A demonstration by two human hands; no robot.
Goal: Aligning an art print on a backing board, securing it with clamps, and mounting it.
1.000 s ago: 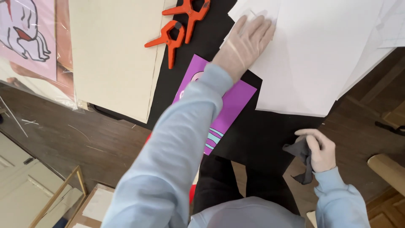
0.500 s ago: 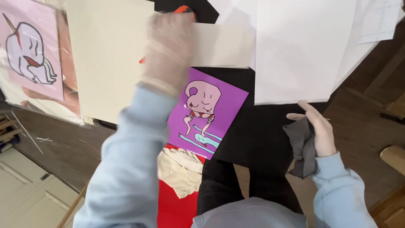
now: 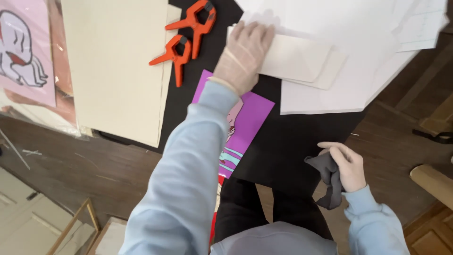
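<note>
At 12 o'clock the left hand [image 3: 243,56] presses flat on the card [image 3: 295,59], best slid slowly, while the right hand [image 3: 347,165] grips a cloth [image 3: 325,177].

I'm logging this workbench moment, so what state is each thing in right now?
left hand: gloved, pressing flat on the cream card piece
cream card piece with rounded corners: lying flat, partly over white paper sheets
right hand: gripping the dark grey cloth
dark grey cloth: crumpled, hanging down
two orange spring clamps: lying loose, clamping nothing
purple printed picture: flat, partly hidden by the sleeve
</note>
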